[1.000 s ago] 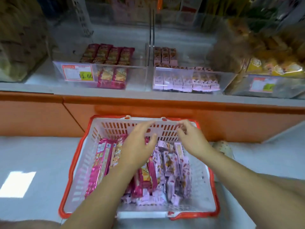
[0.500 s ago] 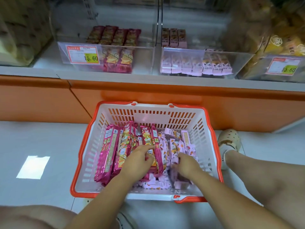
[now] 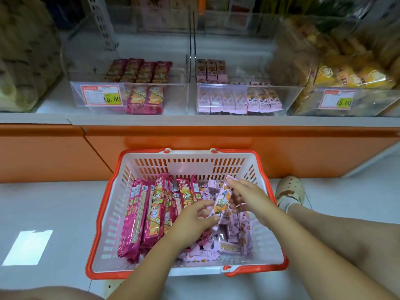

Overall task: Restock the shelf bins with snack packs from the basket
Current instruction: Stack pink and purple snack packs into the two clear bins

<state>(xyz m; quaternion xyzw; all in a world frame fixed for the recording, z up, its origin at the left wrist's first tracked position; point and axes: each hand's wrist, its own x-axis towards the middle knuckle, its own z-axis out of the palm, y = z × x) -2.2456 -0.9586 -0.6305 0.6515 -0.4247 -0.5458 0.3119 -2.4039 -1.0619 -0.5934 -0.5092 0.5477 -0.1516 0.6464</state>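
A white basket with an orange rim sits on the floor below the shelf. Long magenta snack packs fill its left side and several small pale pink packs lie on its right. Above the heap, a long pale pink pack is held at both ends: my left hand pinches its lower end and my right hand grips its upper end. On the shelf, a clear left bin holds magenta packs and a clear middle bin holds pale pink packs.
An orange plinth runs under the shelf behind the basket. A clear bin of yellow packs stands at right, with brown bagged goods at left. My foot in a spotted shoe rests right of the basket. Price tags show 15.60.
Both hands reached down from the basket's far rim into the packs. They now lift one long pale pink pack out of the heap between them.
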